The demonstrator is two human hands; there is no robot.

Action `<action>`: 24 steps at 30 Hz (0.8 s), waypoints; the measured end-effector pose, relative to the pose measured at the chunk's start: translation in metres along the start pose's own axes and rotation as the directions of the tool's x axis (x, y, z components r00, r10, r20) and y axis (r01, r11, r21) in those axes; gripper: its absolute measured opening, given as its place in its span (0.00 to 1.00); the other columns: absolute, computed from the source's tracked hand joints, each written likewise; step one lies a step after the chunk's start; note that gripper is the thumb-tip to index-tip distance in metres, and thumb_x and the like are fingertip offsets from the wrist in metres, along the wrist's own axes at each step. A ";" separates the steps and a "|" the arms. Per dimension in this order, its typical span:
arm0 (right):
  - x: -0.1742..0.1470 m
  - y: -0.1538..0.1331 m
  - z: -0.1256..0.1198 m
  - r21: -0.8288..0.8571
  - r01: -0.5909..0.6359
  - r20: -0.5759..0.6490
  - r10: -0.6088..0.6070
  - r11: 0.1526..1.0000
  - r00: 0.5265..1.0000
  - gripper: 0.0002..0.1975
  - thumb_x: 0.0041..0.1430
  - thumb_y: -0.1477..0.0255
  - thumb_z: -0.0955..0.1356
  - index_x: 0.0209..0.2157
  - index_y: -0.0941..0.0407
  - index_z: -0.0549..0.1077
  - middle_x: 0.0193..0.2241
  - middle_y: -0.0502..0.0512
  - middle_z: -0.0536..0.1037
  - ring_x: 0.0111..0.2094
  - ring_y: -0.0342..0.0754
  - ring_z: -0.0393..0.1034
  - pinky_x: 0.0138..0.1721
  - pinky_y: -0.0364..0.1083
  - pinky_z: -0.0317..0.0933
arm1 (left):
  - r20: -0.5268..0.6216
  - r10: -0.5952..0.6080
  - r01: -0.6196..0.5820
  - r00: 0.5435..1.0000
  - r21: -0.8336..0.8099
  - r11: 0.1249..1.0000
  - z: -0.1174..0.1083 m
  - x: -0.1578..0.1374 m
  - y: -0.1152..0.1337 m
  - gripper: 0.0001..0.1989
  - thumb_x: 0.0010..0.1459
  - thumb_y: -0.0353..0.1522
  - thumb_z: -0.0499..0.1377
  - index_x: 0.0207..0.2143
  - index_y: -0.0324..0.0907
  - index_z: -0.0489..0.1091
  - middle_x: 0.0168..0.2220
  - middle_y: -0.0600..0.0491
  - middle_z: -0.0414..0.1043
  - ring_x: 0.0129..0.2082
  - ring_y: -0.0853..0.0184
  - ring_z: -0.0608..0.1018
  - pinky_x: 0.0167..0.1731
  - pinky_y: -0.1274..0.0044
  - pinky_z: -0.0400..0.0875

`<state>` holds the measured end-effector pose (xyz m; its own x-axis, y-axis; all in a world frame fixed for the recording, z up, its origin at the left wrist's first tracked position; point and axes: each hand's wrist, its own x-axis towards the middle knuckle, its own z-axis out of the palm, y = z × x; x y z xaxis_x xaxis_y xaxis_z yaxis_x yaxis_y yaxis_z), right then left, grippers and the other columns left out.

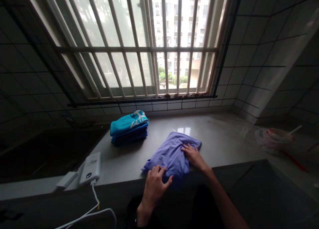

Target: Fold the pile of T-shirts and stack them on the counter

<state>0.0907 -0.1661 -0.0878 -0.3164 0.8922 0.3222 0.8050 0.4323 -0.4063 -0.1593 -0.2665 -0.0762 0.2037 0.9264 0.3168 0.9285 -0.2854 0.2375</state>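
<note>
A purple garment (166, 152), folded and wrinkled, lies on the light countertop and hangs a little over its front edge. At its near left side is my left hand (155, 185), fingers bent over the cloth and thumb held apart. My right hand (194, 157) rests on the garment's right part with its fingers spread flat. A stack of folded clothes (129, 126), turquoise with white print on top and darker blue below, sits behind and to the left of the garment.
On the left, a white power bank (91, 167) with a plugged-in cable (96, 197) and a small white block (66, 179) lie beside the dark sink (47, 149). A plastic bag with a bowl (274, 139) stands at far right. Behind is a barred window (139, 49).
</note>
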 end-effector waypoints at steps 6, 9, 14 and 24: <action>-0.056 -0.026 -0.004 0.103 0.089 -0.039 -0.086 0.991 0.996 0.39 0.43 0.89 0.59 0.56 0.52 0.75 0.54 0.57 0.77 0.56 0.49 0.71 0.58 0.51 0.64 | 0.005 0.249 -0.249 0.969 0.011 0.969 0.016 -0.016 -0.040 0.41 0.53 0.27 0.62 0.69 0.47 0.58 0.70 0.48 0.60 0.67 0.55 0.66 0.62 0.64 0.65; -0.086 -0.034 0.020 -0.028 0.114 -0.057 -0.115 0.993 0.992 0.47 0.40 0.88 0.60 0.65 0.51 0.66 0.63 0.58 0.70 0.64 0.53 0.63 0.64 0.54 0.56 | -0.038 0.241 -0.239 0.970 0.060 0.969 0.028 -0.019 -0.046 0.41 0.55 0.17 0.50 0.70 0.50 0.57 0.69 0.50 0.62 0.66 0.61 0.67 0.62 0.67 0.65; -0.093 -0.043 0.054 -0.179 0.055 -0.318 -0.111 0.982 0.941 0.43 0.48 0.89 0.59 0.66 0.52 0.63 0.62 0.58 0.72 0.65 0.51 0.62 0.68 0.57 0.48 | 0.050 0.269 -0.267 0.962 -0.034 0.963 0.009 0.003 -0.051 0.34 0.58 0.17 0.50 0.61 0.52 0.71 0.60 0.51 0.74 0.57 0.63 0.77 0.52 0.71 0.71; -0.053 -0.050 -0.019 0.261 -0.049 -0.215 0.108 0.964 0.971 0.12 0.64 0.75 0.62 0.39 0.53 0.77 0.33 0.54 0.81 0.35 0.51 0.76 0.38 0.46 0.68 | -0.199 0.258 -0.266 0.946 -0.014 0.964 -0.078 0.072 -0.017 0.21 0.67 0.24 0.47 0.53 0.46 0.75 0.44 0.50 0.81 0.45 0.61 0.81 0.58 0.65 0.67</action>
<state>0.0770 -0.2379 -0.0680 -0.1124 0.8843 0.4531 0.6610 0.4070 -0.6304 -0.1844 -0.2145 0.0144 0.3701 0.7535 0.5433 0.8367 -0.5245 0.1574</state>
